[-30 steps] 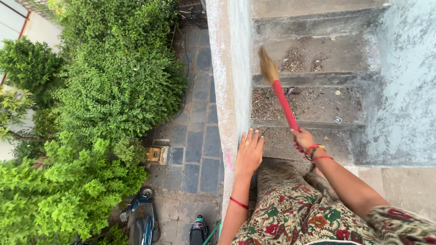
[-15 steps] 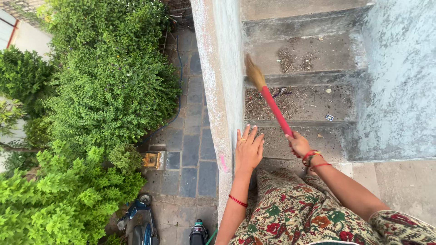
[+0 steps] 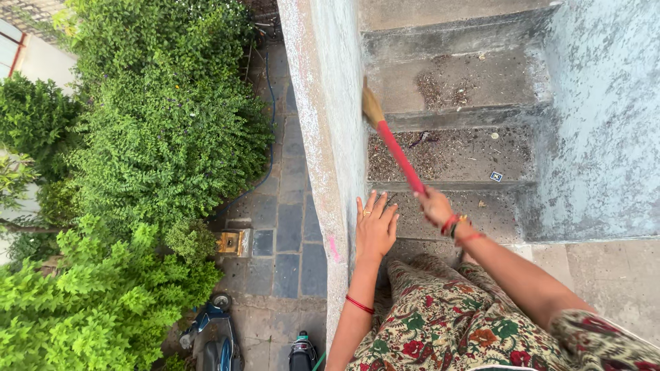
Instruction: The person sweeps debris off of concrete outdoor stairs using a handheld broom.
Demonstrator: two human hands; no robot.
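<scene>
My right hand [image 3: 434, 206] grips the red handle of a broom [image 3: 397, 154] whose straw bristles point up against the low wall at the left end of the stairs. My left hand [image 3: 375, 225] lies flat with fingers spread on the inner face of the grey parapet wall [image 3: 323, 137]. Grey concrete steps [image 3: 454, 154] descend ahead, strewn with dry leaf litter and dust. A floral-patterned garment covers my legs at the bottom of the view.
A pale blue-grey wall [image 3: 605, 117] borders the steps on the right. Far below on the left lie a paved path [image 3: 289, 233], dense green bushes [image 3: 151, 137], a hose, a small yellow box and parked scooters [image 3: 213, 333].
The broom and my right hand have swung leftward, bringing the bristles against the parapet wall. My left hand stays on the wall.
</scene>
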